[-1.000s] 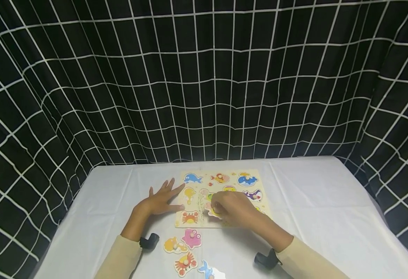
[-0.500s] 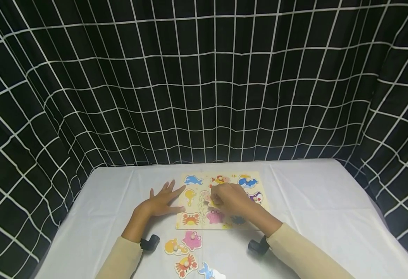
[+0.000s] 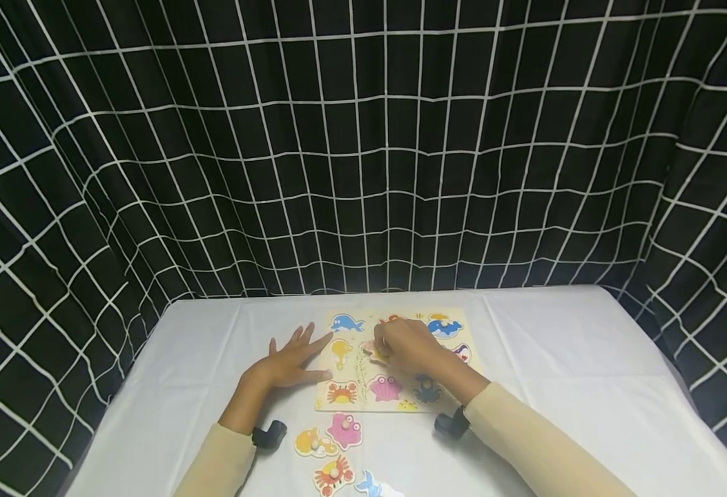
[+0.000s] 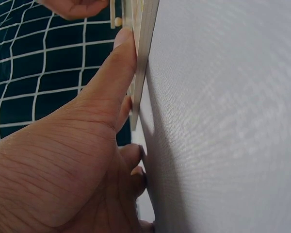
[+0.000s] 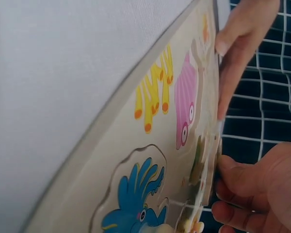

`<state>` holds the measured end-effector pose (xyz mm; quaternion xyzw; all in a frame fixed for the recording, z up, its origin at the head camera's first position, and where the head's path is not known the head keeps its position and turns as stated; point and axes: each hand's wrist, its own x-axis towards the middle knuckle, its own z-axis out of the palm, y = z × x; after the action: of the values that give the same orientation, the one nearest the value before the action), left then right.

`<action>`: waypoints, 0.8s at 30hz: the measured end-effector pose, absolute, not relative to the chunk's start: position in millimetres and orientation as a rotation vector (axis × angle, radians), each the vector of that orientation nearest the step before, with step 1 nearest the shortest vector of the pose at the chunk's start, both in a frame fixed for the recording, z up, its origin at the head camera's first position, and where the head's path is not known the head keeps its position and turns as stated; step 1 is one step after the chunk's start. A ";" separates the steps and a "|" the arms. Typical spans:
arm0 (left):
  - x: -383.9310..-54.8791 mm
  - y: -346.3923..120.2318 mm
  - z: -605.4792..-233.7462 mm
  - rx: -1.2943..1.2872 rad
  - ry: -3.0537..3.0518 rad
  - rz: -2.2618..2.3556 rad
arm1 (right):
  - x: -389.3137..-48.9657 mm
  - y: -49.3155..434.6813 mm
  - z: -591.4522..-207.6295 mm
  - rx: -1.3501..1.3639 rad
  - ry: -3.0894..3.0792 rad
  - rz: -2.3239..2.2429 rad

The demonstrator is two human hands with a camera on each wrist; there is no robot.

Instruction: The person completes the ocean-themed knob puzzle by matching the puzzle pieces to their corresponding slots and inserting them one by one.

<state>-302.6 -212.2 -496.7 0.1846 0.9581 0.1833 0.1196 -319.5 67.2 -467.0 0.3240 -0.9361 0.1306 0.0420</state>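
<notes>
A flat wooden puzzle board [image 3: 372, 407] with sea-animal pictures lies on the table. My right hand [image 3: 409, 348] is over its middle, thumb and fingers pinching a thin puzzle piece [image 3: 372, 351] with pink and yellow on it; most of that piece is hidden by the hand. In the right wrist view the held puzzle piece [image 5: 211, 170] shows edge-on, close over the board. My left hand [image 3: 288, 362] lies spread at the board's left edge. Its thumb [image 4: 121, 53] touches the board's rim, as the left wrist view shows, with other fingers on the cloth.
Loose knobbed pieces lie in front of the board: a pink shell [image 3: 344, 431], an orange seahorse [image 3: 315, 443], a red crab [image 3: 333, 475] and a blue-tailed one [image 3: 371, 484]. A blue whale piece [image 3: 444, 326] sits at the board's back right. Black gridded curtains [image 3: 363, 172] surround the table.
My right hand has moved back and slightly left over the board with the puzzle piece, uncovering the pink shell picture and the blue picture in the front row. The left hand stays put.
</notes>
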 end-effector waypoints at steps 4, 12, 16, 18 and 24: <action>-303.1 -212.2 -498.4 0.542 2.808 0.521 | -323.1 65.4 -469.0 0.962 -2.897 0.343; -301.6 -211.0 -497.6 0.544 2.809 0.517 | -325.5 63.1 -468.4 0.940 -2.929 0.321; -301.7 -211.2 -497.2 0.543 2.813 0.517 | -326.9 62.5 -470.3 0.947 -2.925 0.299; -302.1 -211.4 -497.2 0.543 2.816 0.522 | -327.8 62.1 -472.0 0.955 -2.920 0.289; -304.1 -212.4 -498.1 0.530 2.815 0.526 | -327.5 60.5 -472.8 0.980 -2.905 0.289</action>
<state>-304.1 -212.4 -498.1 0.1808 0.9602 0.1794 0.1143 -327.5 60.5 -472.8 0.3182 -0.9428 0.0939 0.0311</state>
